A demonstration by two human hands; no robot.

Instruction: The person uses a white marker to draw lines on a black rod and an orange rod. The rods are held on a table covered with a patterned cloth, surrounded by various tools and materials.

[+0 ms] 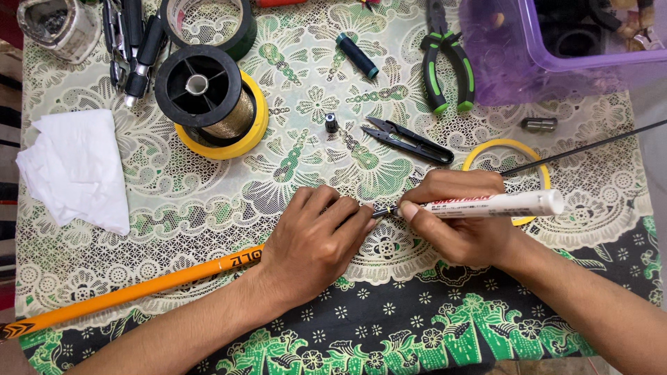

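My left hand point(316, 239) lies palm down over an orange rod point(132, 292) that runs from the lower left edge to the table's middle, pinning it to the patterned cloth. My right hand point(455, 222) holds a white marker pen point(497, 205) with its tip at the thin dark end of the rod point(383, 211), just past my left fingertips. A thin black rod section point(583, 147) leads away to the right edge.
A black and yellow spool of gold thread point(212, 104), black thread snips point(410, 141), green-handled pliers point(445, 62), a teal thread bobbin point(357, 55), a yellow tape ring point(486, 149), a white tissue point(76, 170), a purple plastic box point(556, 42) and a small metal ferrule point(540, 125) lie around.
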